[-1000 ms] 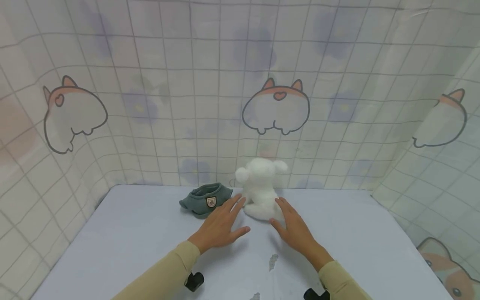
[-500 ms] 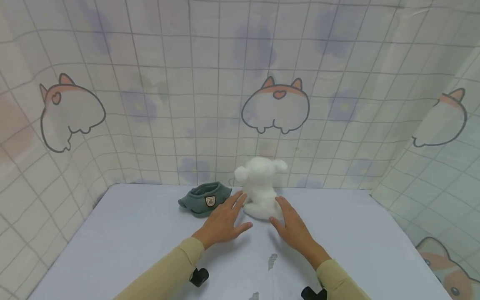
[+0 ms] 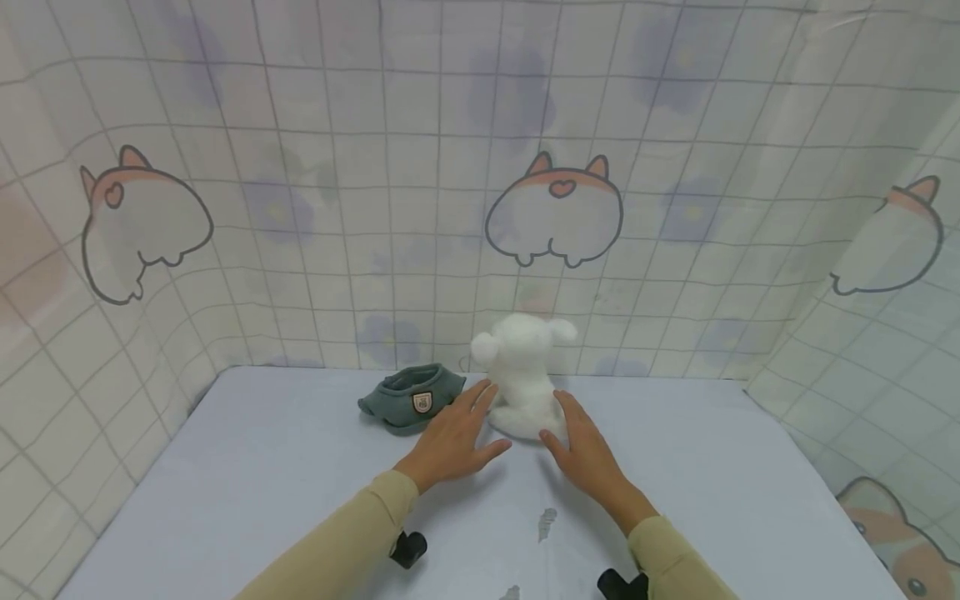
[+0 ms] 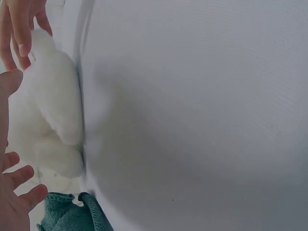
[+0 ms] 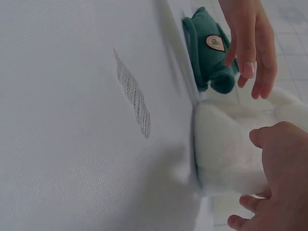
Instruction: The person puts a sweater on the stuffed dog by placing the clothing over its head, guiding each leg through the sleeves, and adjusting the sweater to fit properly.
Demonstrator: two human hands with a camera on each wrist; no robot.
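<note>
The white plush sits upright near the desk's far edge, between both hands. The left hand and right hand are spread wide, fingers extended, gripping nothing; whether fingertips touch the plush I cannot tell. The green garment, bearing a badge, lies just left of the plush.

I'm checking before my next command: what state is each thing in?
White plush toy: sitting upright, bare
Green garment: off the toy, opening upward, badge showing
Left hand: fingers spread, gripping nothing
Right hand: fingers extended, gripping nothing; contact with toy unclear
White tabletop: grey patches showing
</note>
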